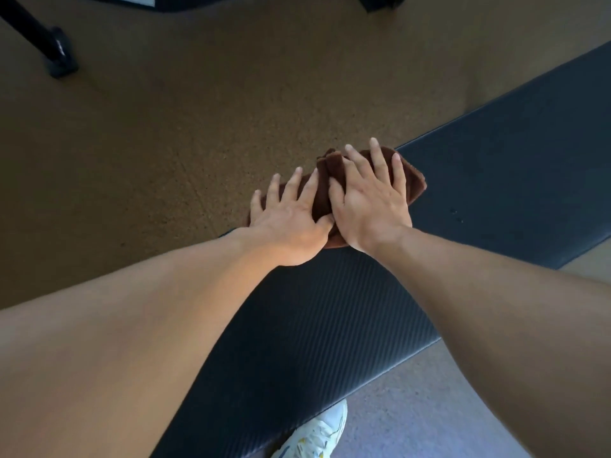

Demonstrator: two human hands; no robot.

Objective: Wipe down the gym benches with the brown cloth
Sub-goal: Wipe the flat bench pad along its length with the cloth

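A dark padded gym bench (330, 325) runs from the bottom left to the upper right of the head view. A bunched brown cloth (415, 180) lies on the bench's far edge near the middle. My left hand (287, 219) presses flat on the cloth's left part, fingers spread. My right hand (370, 206) presses flat on its right part, fingers spread, thumb over a fold. The two hands touch at the thumbs. Most of the cloth is hidden beneath my palms.
Brown speckled floor (165, 143) spreads beyond the bench. A black equipment leg with a foot (56, 51) stands at the top left. A dark object (380, 0) sits at the top edge. A white shoe (317, 434) shows below the bench.
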